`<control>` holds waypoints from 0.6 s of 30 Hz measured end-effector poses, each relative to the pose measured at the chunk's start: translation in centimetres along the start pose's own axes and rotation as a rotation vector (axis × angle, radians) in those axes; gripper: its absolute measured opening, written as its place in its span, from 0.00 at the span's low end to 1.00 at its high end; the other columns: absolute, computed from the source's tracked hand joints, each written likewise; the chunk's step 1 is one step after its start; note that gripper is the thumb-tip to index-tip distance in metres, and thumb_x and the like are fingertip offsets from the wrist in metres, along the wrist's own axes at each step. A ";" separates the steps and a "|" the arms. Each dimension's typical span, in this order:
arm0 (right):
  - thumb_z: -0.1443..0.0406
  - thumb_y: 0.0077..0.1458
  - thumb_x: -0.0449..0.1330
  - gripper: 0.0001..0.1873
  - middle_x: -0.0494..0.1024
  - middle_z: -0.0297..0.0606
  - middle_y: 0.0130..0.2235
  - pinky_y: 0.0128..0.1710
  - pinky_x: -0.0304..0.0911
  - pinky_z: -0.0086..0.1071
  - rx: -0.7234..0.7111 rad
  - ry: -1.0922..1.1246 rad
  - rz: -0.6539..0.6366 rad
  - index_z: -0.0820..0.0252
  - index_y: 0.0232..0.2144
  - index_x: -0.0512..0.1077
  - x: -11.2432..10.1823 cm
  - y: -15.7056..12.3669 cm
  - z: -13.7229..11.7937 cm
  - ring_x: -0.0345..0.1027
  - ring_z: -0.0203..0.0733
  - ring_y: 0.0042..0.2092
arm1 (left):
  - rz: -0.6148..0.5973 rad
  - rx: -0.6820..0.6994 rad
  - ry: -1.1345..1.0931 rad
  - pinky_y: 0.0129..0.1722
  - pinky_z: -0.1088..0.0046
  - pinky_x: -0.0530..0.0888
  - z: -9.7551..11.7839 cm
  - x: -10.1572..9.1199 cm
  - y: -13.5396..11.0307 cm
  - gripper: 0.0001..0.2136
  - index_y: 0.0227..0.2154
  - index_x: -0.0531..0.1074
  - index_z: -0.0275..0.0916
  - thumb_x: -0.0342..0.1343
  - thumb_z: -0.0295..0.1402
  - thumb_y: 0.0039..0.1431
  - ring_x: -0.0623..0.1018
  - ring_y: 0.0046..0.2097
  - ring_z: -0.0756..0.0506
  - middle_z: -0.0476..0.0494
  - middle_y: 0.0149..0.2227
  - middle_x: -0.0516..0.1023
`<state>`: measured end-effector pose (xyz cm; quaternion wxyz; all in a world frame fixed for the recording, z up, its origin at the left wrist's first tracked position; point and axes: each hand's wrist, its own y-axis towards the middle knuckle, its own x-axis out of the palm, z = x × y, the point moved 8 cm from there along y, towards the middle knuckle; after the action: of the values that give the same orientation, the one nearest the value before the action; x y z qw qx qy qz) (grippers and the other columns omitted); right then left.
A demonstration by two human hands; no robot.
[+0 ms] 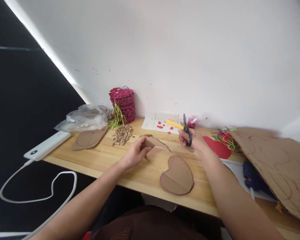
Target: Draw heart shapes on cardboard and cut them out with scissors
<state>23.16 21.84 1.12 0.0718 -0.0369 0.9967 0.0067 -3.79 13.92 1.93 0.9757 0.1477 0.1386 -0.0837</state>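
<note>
My left hand (137,151) is closed on a thin piece of cardboard (156,143), which tilts up off the table toward the right. My right hand (193,138) grips a pair of dark-handled scissors (187,133), one blade pointing upward. A flat yellow strip (174,124) appears just left of the scissors; whether it touches them I cannot tell. Between my forearms a heart-shaped cardboard cutout (177,176) lies flat, its edge marked in dark red. Behind my hands is a white sheet (150,122) with small red stars (161,126) on it.
Left on the wooden table (102,163) are a power bank (47,145) with a white cable, cardboard (88,138), a plastic bag (85,118), beans (122,135) and a magenta woven container (123,105). Right are red paper (218,148), colored cords (227,138), a blue glue gun (251,175) and large cardboard (277,166).
</note>
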 end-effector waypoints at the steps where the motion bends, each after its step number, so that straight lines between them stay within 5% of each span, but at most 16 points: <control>1: 0.42 0.41 0.75 0.30 0.74 0.32 0.20 0.16 0.59 0.26 0.001 -0.009 0.000 0.59 0.22 0.68 0.0 0.0 0.1 0.64 0.32 0.17 | 0.026 -0.051 -0.138 0.42 0.68 0.75 -0.3 -0.8 -0.4 0.12 0.44 0.73 0.41 0.63 0.37 0.60 0.77 0.40 0.44 0.45 0.38 0.78; 4: 0.42 0.41 0.75 0.30 0.74 0.32 0.20 0.16 0.58 0.26 0.002 -0.037 0.010 0.59 0.22 0.69 0.1 0.2 0.3 0.64 0.32 0.17 | 0.113 -0.141 -0.453 0.41 0.71 0.75 -0.2 -3.0 -1.8 0.19 0.44 0.73 0.40 0.70 0.41 0.54 0.77 0.37 0.48 0.45 0.38 0.80; 9: 0.44 0.42 0.76 0.29 0.74 0.32 0.20 0.16 0.57 0.26 -0.010 -0.079 0.028 0.59 0.22 0.69 0.2 0.3 0.4 0.63 0.32 0.17 | 0.193 -0.233 -0.574 0.32 0.77 0.70 0.1 -6.0 -4.4 0.21 0.42 0.75 0.39 0.75 0.41 0.48 0.74 0.31 0.52 0.48 0.34 0.78; 14: 0.43 0.41 0.76 0.30 0.74 0.33 0.21 0.17 0.58 0.26 -0.028 -0.075 0.053 0.60 0.22 0.70 0.1 -0.1 0.0 0.64 0.32 0.19 | 0.187 -0.292 -0.352 0.24 0.77 0.65 -1.2 -7.5 -6.6 0.20 0.42 0.75 0.39 0.72 0.44 0.52 0.69 0.26 0.52 0.51 0.29 0.74; 18: 0.39 0.41 0.74 0.32 0.72 0.33 0.22 0.18 0.59 0.27 -0.033 -0.035 0.086 0.58 0.22 0.69 0.2 -0.4 -1.0 0.62 0.32 0.20 | 0.195 -0.282 -0.224 0.27 0.76 0.65 -2.0 -8.0 -7.8 0.24 0.53 0.75 0.39 0.69 0.44 0.56 0.68 0.28 0.51 0.52 0.32 0.73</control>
<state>22.83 21.36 2.04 0.0881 0.0050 0.9957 0.0268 -13.46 8.17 0.33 0.9995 0.0123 0.0247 0.0153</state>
